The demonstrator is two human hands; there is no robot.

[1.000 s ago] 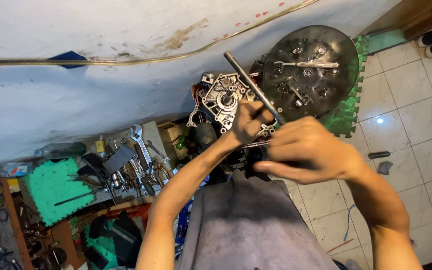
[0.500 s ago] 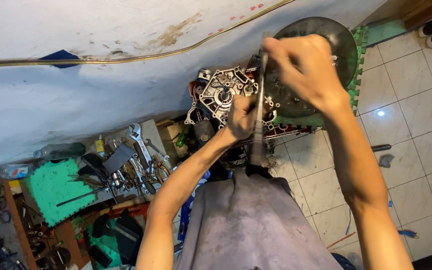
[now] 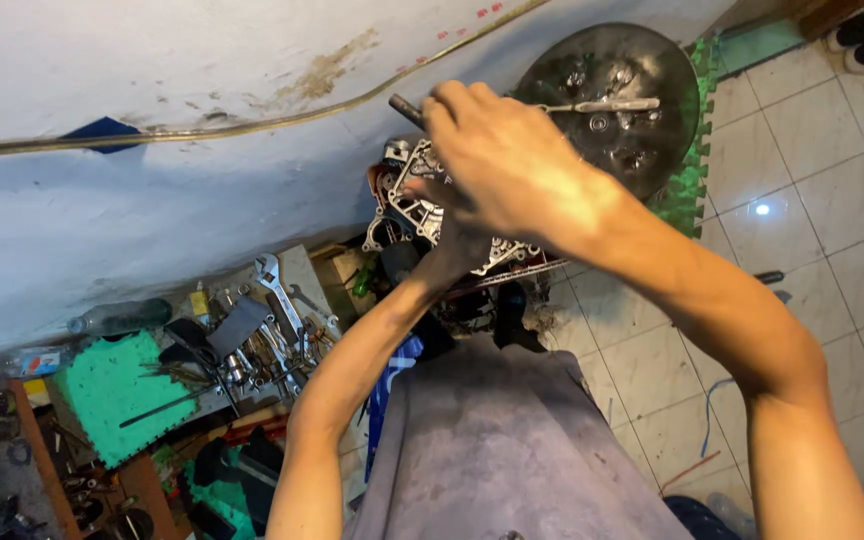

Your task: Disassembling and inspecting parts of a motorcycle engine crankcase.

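Our left hand (image 3: 452,262) is still pressed against the engine casing (image 3: 422,205) just past our lap, grip hidden; our right hand (image 3: 502,165), clamped on the ratchet handle (image 3: 407,108), has swung leftward, turning a fastener

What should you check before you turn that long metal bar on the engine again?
1. Right hand wrapped around the long bar: ok.
2. Left hand steadying the engine part: ok, it rests on it.
3. Bar's end seated on its bolt: cannot tell, the hands hide it.
4. Round metal tray with loose small parts clear of the swing: not ok, it sits close behind the hand.
5. Spare wrenches within reach: ok, piled to the left.
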